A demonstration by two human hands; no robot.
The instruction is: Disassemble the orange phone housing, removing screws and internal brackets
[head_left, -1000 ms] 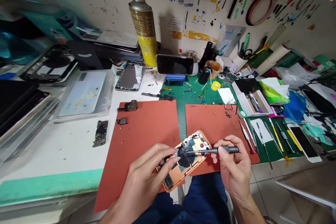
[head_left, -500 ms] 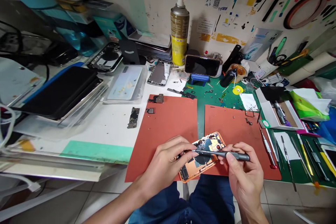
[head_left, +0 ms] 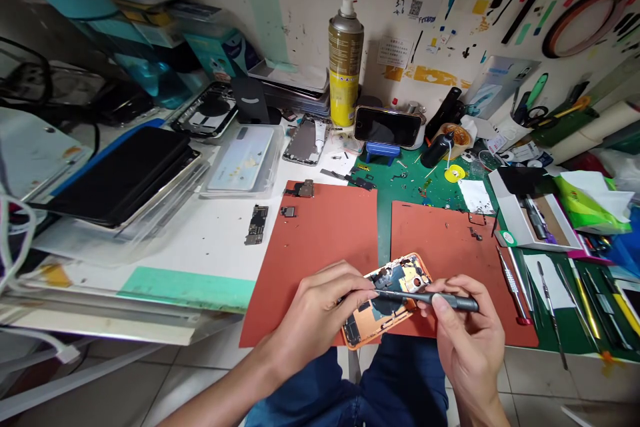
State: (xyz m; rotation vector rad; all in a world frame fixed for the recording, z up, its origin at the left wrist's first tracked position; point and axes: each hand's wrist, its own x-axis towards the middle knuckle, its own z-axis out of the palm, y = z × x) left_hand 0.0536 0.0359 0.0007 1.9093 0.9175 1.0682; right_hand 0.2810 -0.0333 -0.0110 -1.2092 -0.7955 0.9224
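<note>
My left hand (head_left: pixel 320 310) grips an orange phone housing (head_left: pixel 385 302), opened with its inner parts and black and copper-coloured films showing. My right hand (head_left: pixel 467 327) is shut on a grey precision screwdriver (head_left: pixel 430 298). The shaft of that tool runs leftward across the housing, and its tip is hidden near my left fingers. Both hands hold the housing above the red silicone mats (head_left: pixel 325 247), over the gap between them. A bare logic board (head_left: pixel 257 224) lies on the white desk beside the left mat.
Small phone parts lie on the mats. A spray can (head_left: pixel 345 63) and a phone on a blue stand (head_left: pixel 387 127) stand at the back. Tweezers and other tools (head_left: pixel 550 300) lie on a green mat to the right. Stacked screens (head_left: pixel 120 173) sit at the left.
The view has swung left since a second ago, shifting the desk rightward in the picture. My hands still hold the housing and screwdriver, with only slight movement over the last half second.
</note>
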